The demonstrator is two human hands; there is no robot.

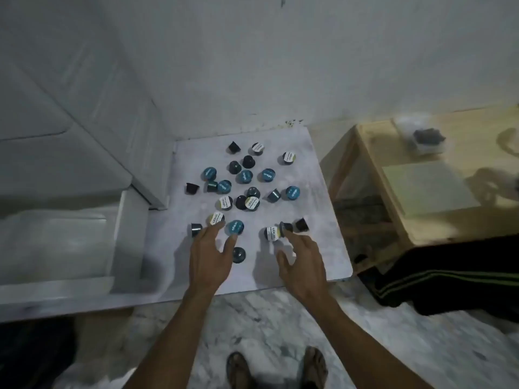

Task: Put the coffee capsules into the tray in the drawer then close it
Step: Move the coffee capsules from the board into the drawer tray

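Several dark coffee capsules (243, 176) with blue or white-yellow lids lie scattered on a pale marbled tabletop (317, 214). My left hand (209, 256) hovers over the near capsules with fingers spread, its tips at a white-lidded capsule (216, 219) and a blue-lidded capsule (235, 227). My right hand (302, 262) is spread too, its fingertip touching a capsule on its side (286, 227) beside another white-lidded capsule (271, 233). Neither hand holds anything. At the left an open white drawer (127, 234) shows a pale tray (56, 242) inside.
A white cabinet (84, 108) rises behind the drawer. A wooden stool or side table (407, 192) stands to the right, with a person's dark striped trouser leg (449, 276) below it. My sandalled feet (276, 369) stand on the marble floor.
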